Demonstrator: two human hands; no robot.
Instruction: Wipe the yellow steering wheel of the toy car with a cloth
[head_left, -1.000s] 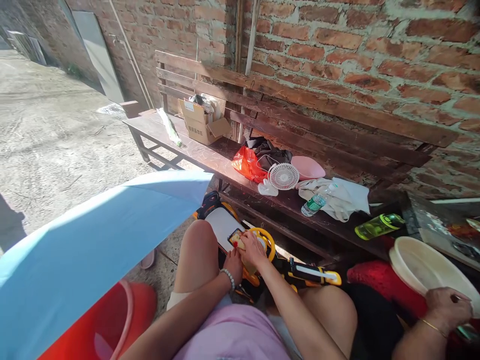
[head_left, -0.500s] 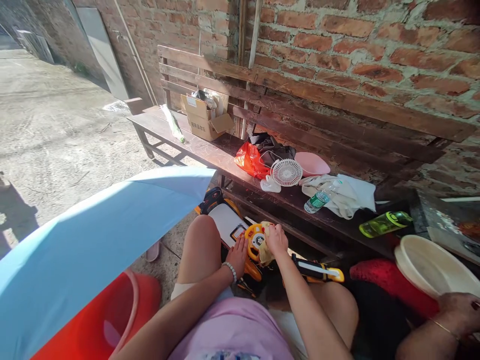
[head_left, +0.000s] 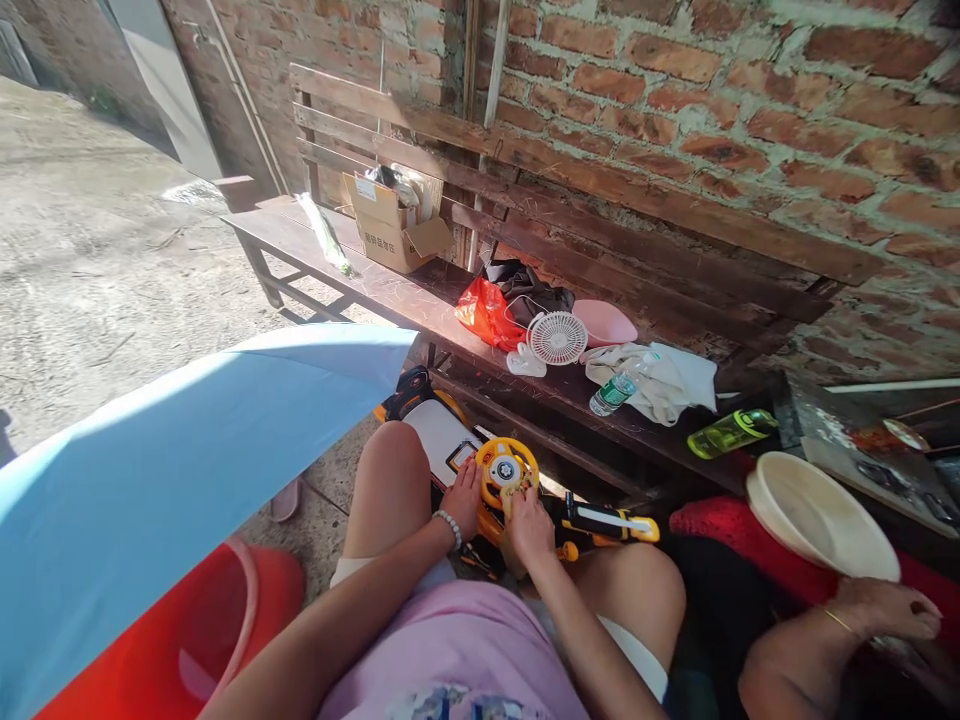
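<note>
A toy vehicle with a white panel (head_left: 439,436) and a yellow steering wheel (head_left: 526,449) stands between my knees. My left hand (head_left: 461,496) rests on the toy at the wheel's left edge, its fingers stretched out and holding nothing. At the lower right of the wheel, my right hand (head_left: 531,520) is closed on a yellowish cloth (head_left: 510,499) and presses it against the rim. Part of the cloth is hidden under that hand. A black, white and yellow arm (head_left: 607,521) of the toy sticks out to the right.
A wooden bench (head_left: 405,300) along the brick wall holds a cardboard box (head_left: 386,232), a white fan (head_left: 557,338) and bottles. Blue fabric (head_left: 187,460) and a red bucket (head_left: 277,590) are at left. At right are a cream basin (head_left: 817,510) and another person's hand (head_left: 892,610).
My right hand and the cloth have moved from the wheel's right side down to its lower rim. The view has shifted slightly. The other person's hand shows more fully.
</note>
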